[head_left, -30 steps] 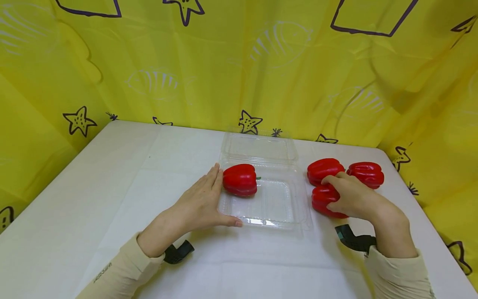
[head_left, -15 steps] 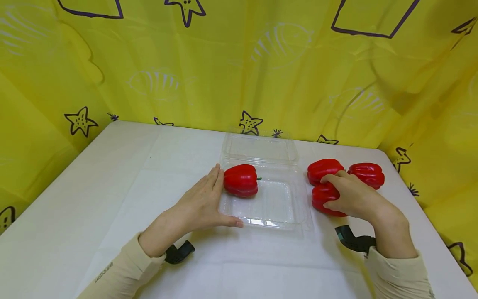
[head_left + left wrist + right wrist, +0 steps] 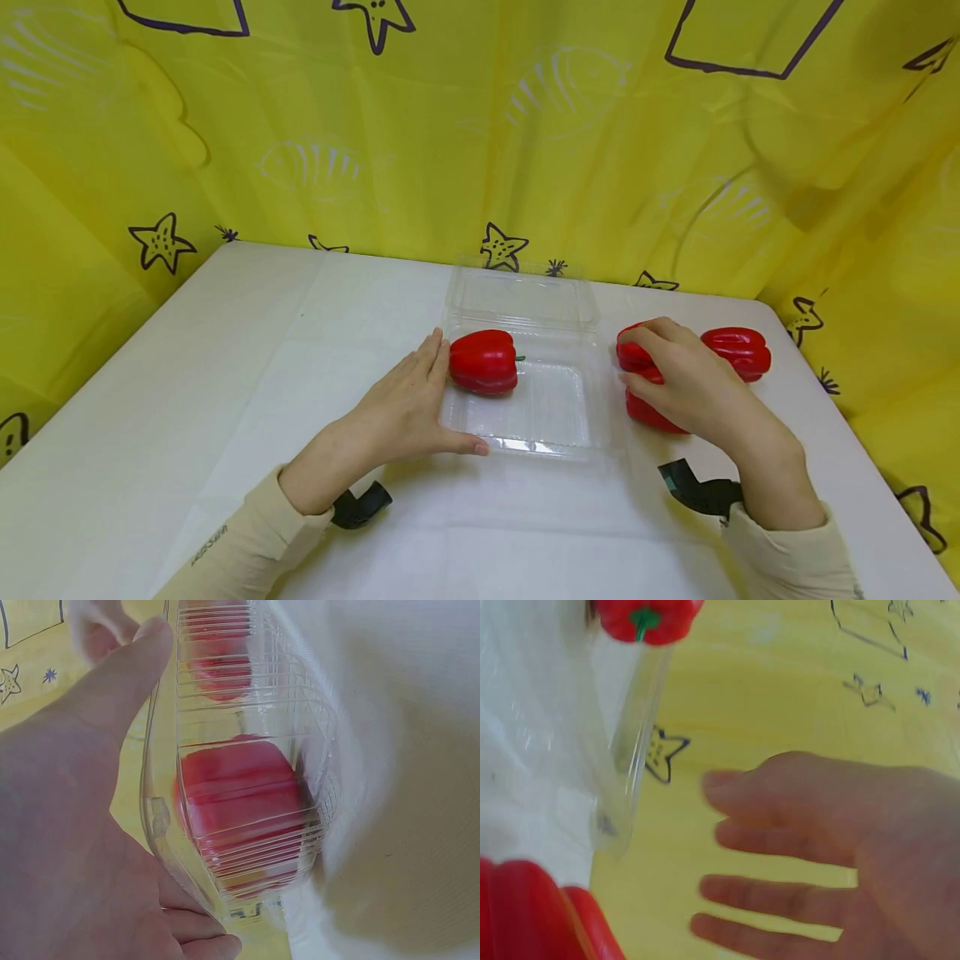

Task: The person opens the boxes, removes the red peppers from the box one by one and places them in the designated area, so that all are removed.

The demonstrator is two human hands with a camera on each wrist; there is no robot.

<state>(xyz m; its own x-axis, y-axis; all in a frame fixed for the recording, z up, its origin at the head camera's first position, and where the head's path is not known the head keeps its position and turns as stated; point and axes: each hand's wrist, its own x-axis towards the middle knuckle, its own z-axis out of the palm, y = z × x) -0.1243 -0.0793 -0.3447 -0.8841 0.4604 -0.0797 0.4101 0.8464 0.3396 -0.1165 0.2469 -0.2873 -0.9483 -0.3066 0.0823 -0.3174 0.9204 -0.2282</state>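
Note:
In the head view my left hand (image 3: 401,408) rests against a clear plastic clamshell container (image 3: 592,417), fingers straight along its left side and thumb at the front edge. The left wrist view shows my thumb (image 3: 154,645) on the rim. A red bell pepper (image 3: 483,362) lies on its side in the container's left part, green stem pointing right. Over the loose peppers at the right hovers my right hand (image 3: 693,383), its spread fingers holding nothing in the right wrist view. Beneath it are a near red pepper (image 3: 656,414) and a back red pepper (image 3: 630,354), both partly hidden.
Another red pepper (image 3: 738,350) lies farther right, near the table's right edge. The container's lid (image 3: 521,296) is folded back toward the yellow curtain (image 3: 420,167). A white cloth covers the table (image 3: 300,375).
My right hand has come off the near pepper, risen and shifted slightly left, over the back pepper. The near pepper stays in place. My left hand and the container have not moved.

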